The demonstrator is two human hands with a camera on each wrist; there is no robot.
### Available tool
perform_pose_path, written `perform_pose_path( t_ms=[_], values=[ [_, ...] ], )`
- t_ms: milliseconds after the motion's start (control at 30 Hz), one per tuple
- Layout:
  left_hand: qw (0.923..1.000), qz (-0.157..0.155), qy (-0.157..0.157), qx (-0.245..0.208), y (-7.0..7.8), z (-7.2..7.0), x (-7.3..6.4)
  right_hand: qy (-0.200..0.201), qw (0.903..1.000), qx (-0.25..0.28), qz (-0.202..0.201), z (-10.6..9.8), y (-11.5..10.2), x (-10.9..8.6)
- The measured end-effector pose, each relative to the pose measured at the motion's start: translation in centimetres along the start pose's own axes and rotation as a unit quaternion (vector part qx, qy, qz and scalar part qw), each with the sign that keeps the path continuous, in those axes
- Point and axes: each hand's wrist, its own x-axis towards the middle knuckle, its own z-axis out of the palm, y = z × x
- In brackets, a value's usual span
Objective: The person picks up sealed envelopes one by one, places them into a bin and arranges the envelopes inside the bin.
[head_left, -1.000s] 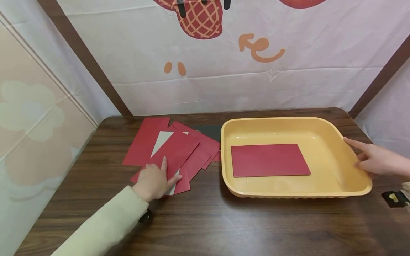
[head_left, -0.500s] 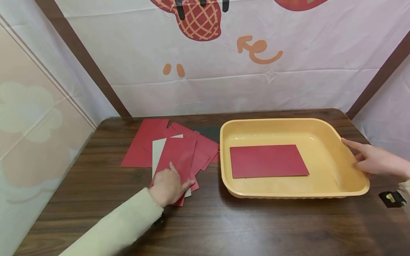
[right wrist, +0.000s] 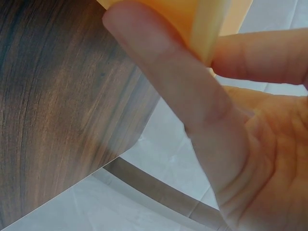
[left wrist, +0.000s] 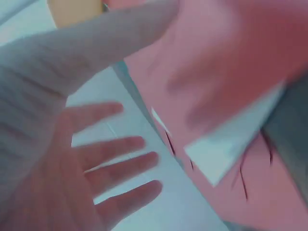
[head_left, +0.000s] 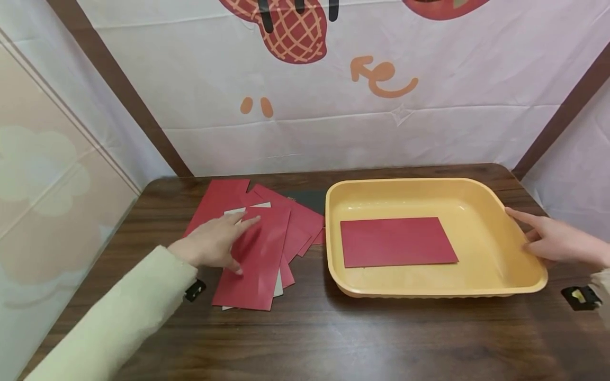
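Observation:
In the head view, my left hand (head_left: 214,241) is over a loose heap of flat red paper rectangles. Its fingers are spread above the top red rectangle (head_left: 264,259), and the left wrist view shows them straight with nothing held. Pale paper (head_left: 279,283) peeks out beneath that piece. At the right, my right hand (head_left: 562,238) pinches the side rim of a yellow plastic tray (head_left: 486,288). Its thumb (right wrist: 159,53) shows against the tray wall in the right wrist view. One red rectangle (head_left: 397,241) lies flat inside the tray.
A dark flat item (head_left: 307,200) with a small gold mark lies behind the heap, partly covered by red paper and the tray. Everything stands on a dark wood-grain table (head_left: 333,338). A printed cloth (head_left: 295,137) hangs along its back edge.
The top red rectangle was turned more upright and drawn nearer under my left fingers. That hand has since come off it toward the left. My right hand stays at the tray.

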Motion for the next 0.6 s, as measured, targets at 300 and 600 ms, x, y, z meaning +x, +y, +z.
perform_pose_path(
  t_ms=[300,600],
  values=[
    [0.9971,0.032,-0.07,-0.001,-0.6,0.0,2.5,0.013,0.9998,-0.011,-0.008,0.1,0.0,-0.3],
    [0.9908,0.009,-0.113,-0.074,-1.7,1.4,3.2,0.008,0.9999,0.005,-0.005,0.3,-0.2,-0.2]
  ],
)
